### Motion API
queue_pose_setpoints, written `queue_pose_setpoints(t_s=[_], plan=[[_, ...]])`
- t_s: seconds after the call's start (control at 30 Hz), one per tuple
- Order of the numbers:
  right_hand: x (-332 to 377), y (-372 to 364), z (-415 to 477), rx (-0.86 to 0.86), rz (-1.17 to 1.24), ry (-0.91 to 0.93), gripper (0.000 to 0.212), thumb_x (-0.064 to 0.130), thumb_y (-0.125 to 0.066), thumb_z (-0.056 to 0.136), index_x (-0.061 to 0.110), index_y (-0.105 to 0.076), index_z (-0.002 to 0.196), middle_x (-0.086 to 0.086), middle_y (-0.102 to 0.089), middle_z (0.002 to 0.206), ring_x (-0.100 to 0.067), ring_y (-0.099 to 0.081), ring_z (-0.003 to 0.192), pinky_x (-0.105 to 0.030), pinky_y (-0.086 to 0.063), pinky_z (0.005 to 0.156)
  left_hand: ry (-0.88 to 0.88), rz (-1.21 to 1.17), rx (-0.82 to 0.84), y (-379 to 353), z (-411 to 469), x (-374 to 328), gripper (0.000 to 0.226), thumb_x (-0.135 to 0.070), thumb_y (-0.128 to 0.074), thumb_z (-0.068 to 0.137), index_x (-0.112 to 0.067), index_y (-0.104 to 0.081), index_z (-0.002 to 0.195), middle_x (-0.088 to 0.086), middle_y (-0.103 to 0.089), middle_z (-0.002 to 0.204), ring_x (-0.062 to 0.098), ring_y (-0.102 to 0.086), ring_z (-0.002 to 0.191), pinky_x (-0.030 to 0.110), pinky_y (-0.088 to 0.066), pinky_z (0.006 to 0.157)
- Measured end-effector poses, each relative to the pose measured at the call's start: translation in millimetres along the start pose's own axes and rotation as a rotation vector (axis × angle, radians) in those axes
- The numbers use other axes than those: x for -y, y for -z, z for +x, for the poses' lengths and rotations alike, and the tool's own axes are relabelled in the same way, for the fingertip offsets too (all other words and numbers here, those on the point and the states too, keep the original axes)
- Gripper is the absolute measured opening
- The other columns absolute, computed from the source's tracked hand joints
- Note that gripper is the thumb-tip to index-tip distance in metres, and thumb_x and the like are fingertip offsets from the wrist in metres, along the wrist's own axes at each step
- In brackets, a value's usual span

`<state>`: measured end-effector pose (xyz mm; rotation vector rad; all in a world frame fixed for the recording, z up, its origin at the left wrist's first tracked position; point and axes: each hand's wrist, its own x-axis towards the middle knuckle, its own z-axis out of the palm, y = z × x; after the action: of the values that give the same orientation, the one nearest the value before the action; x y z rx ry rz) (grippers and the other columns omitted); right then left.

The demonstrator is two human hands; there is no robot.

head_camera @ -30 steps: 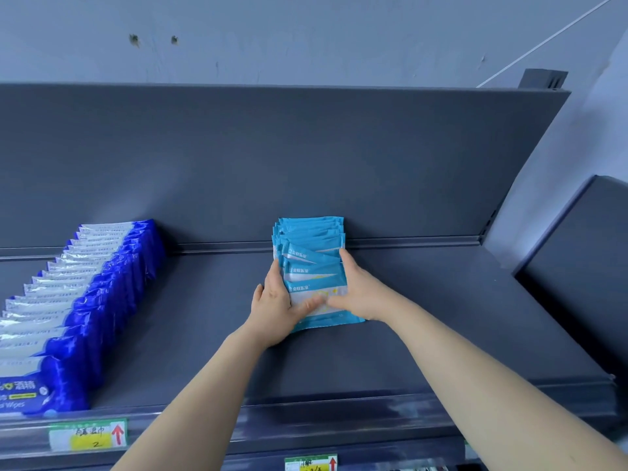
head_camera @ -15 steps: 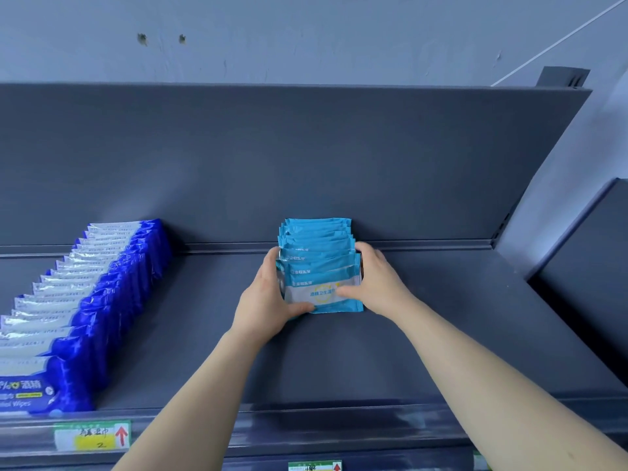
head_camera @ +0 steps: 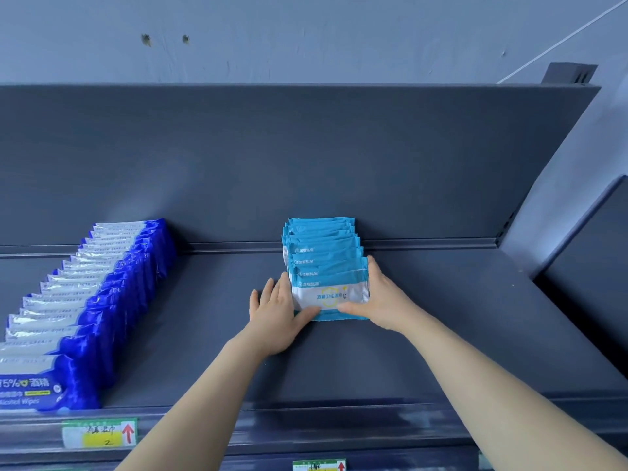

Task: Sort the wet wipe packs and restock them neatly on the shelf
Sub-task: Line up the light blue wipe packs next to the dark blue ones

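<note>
Dark blue packs (head_camera: 102, 300) and light blue packs (head_camera: 323, 256) stand in rows on the shelf (head_camera: 458, 334). The left hand (head_camera: 275, 317) and right hand (head_camera: 382, 300), fingers straight, press the light row's sides. Restocking seems partly done.

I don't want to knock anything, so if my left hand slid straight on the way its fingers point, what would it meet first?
Probably the left edges of the light blue packs, which the left hand runs beside; past them, the shelf's back rail.
</note>
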<state>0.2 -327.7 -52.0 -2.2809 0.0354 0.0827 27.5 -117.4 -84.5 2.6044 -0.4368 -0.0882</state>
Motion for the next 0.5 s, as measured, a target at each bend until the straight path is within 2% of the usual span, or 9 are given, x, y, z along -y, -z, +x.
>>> queue_pose_setpoints(t_s=[0.07, 0.17, 0.23, 0.33, 0.4, 0.5], plan=[[1, -3, 0, 0.002, -0.033, 0.004, 0.081, 0.041, -0.077, 0.071, 0.030, -0.028, 0.134, 0.017, -0.052, 0.125, -0.007, -0.053, 0.113, -0.034, -0.049, 0.094, 0.007, 0.020, -0.016, -1, 1, 2, 0.073, -0.061, -0.039, 0.091, -0.024, -0.015, 0.149, -0.009, -0.031, 0.150, 0.022, -0.013, 0.146, 0.048, -0.003, 0.118], [8, -7, 1, -0.032, -0.071, 0.010, 0.076, 0.043, -0.075, 0.076, 0.027, -0.030, 0.135, 0.016, -0.050, 0.125, -0.007, -0.051, 0.112, -0.029, -0.047, 0.089, -0.002, 0.022, -0.060, 0, 1, 2, 0.064, -0.062, -0.041, 0.089, -0.029, -0.028, 0.143, -0.010, -0.041, 0.141, 0.022, -0.023, 0.143, 0.049, -0.008, 0.118], [8, -9, 1, -0.060, -0.071, -0.009, 0.077, 0.047, -0.075, 0.074, 0.025, -0.031, 0.133, 0.014, -0.049, 0.125, -0.008, -0.050, 0.113, -0.031, -0.048, 0.091, 0.005, 0.029, -0.085, 2, 0, 2, 0.061, -0.062, -0.044, 0.088, -0.031, -0.033, 0.139, -0.010, -0.045, 0.138, 0.020, -0.029, 0.139, 0.047, -0.012, 0.117], [4, -9, -3, -0.093, -0.105, -0.033, 0.075, 0.050, -0.076, 0.070, 0.024, -0.038, 0.129, 0.012, -0.050, 0.123, -0.009, -0.050, 0.112, -0.034, -0.048, 0.093, -0.006, -0.088, -0.131, 7, -4, 0, 0.046, -0.056, -0.053, 0.084, -0.031, -0.045, 0.121, -0.018, -0.057, 0.115, 0.015, -0.051, 0.113, 0.044, -0.027, 0.109], [2, -9, -6, -0.113, -0.136, -0.043, 0.071, 0.052, -0.075, 0.068, 0.026, -0.042, 0.125, 0.011, -0.051, 0.119, -0.009, -0.052, 0.109, -0.035, -0.049, 0.091, 0.016, -0.224, -0.151, 10, -8, -3, 0.038, -0.046, -0.056, 0.087, -0.027, -0.046, 0.117, -0.021, -0.059, 0.103, 0.013, -0.056, 0.097, 0.044, -0.034, 0.104], [4, -12, -11, -0.148, -0.168, -0.057, 0.068, 0.057, -0.073, 0.064, 0.028, -0.046, 0.119, 0.012, -0.053, 0.114, -0.009, -0.054, 0.105, -0.036, -0.052, 0.087, 0.024, -0.262, -0.168, 13, -12, -9, 0.032, -0.038, -0.058, 0.090, -0.025, -0.048, 0.117, -0.023, -0.057, 0.094, 0.014, -0.057, 0.090, 0.044, -0.042, 0.098]])
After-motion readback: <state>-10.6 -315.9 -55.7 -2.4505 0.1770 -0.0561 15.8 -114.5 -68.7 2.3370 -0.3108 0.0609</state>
